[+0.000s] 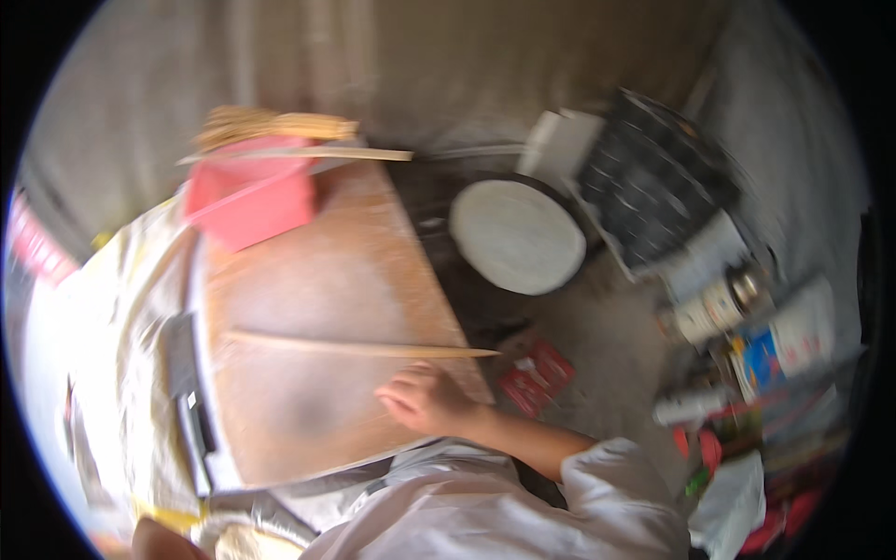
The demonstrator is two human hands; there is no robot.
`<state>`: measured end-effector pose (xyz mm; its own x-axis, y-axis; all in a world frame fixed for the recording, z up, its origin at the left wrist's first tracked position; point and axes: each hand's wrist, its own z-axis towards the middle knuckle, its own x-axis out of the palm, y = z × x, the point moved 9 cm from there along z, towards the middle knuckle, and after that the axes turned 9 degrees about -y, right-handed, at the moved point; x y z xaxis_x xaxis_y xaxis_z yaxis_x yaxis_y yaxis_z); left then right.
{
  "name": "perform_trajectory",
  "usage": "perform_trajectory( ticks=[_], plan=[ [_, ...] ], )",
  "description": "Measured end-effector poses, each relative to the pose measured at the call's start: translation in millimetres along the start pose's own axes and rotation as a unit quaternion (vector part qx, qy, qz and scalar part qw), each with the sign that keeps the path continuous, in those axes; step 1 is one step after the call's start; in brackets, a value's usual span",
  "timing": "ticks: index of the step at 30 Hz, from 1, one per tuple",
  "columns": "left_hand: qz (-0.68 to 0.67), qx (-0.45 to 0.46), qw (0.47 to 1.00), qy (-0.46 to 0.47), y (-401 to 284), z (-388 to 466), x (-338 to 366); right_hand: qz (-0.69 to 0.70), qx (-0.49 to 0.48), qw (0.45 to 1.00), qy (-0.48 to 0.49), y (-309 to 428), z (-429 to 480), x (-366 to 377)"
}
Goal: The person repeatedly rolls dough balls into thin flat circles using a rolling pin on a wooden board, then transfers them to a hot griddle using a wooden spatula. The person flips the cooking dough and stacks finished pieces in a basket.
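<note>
My right hand (423,400) rests at or just above the near part of a wooden board (322,266), which is dusted with white powder. Its fingers curl in loosely and nothing shows between them, though the picture is blurred. Just beyond the knuckles a thin wooden rolling pin (357,348) with a tapered end lies across the board, its tip reaching past the right edge. Of my left side only part of a bare arm appears at the lower left; the left hand is out of view.
At the board's far end stands a pink plastic bin (259,210) with a flat stick (350,152) across its top. A bundle of straw-coloured strips (280,126) is behind. Right of the board are a round pale disc (518,236), a red packet (537,378) and a canister (714,308).
</note>
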<state>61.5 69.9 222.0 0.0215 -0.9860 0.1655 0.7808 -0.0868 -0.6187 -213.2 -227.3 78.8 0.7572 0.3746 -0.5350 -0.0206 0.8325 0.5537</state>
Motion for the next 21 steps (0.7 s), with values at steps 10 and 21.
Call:
perform_trajectory(
  ticks=[10,21],
  plan=[
    [0.3,0.068,0.913,0.268,93.2,-103.4,0.1,0.04,-0.073,0.995,0.062,36.7,55.0,55.3],
    [0.477,-0.161,0.808,0.305,190.1,-145.9,-41.1,0.361,0.413,0.777,0.308,-13.2,24.8,254.9]
  ],
)
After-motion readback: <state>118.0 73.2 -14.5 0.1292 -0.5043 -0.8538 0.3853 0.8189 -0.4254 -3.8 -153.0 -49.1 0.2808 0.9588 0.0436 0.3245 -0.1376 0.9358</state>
